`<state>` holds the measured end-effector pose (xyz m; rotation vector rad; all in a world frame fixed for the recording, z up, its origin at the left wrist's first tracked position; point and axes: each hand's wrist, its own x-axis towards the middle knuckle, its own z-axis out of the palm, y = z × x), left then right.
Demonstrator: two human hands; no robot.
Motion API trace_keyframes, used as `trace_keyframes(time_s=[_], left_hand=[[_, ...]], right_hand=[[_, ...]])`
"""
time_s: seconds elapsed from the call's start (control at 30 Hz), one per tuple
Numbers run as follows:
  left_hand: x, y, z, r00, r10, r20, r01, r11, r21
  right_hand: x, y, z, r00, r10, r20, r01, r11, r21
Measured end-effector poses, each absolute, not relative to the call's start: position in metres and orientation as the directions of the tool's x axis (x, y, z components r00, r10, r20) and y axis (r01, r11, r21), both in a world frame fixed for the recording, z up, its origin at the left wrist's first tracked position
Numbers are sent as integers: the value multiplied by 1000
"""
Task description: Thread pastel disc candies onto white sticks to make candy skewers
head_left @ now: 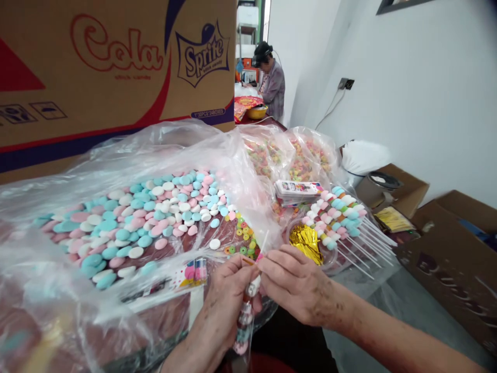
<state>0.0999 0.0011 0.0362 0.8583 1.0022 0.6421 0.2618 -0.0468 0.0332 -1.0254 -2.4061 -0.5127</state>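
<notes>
My left hand (227,295) is closed round a candy skewer (241,331), a white stick of pink, white and pale blue candies in a clear bag. The candy end points down toward me, and the white stick (265,239) sticks up past my fingers. At the bag's neck, a short gold twist tie (248,260) shows between both hands. My right hand (295,282) pinches there with its fingers together; the fingertips partly hide what they grip. Just beyond it, a round clear tub holds gold twist ties (306,243). Finished-looking candy skewers (337,215) are piled to the right.
Pastel candies (155,207) lie on a plastic sheet at left, with ring gummies (244,233) beside them. Bagged gummies (291,155) and printed cards (297,189) are behind. A large carton (116,77) stands back left, open cartons (454,248) right. Another person (274,85) works farther back.
</notes>
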Motion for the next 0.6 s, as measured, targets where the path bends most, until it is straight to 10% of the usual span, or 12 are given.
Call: trace_keyframes(time_s=[0.6], left_hand=[[84,5,35,772,293,-564,412,445,795]], right_hand=[[271,-55,62,-833,488,260,503,864,-12]])
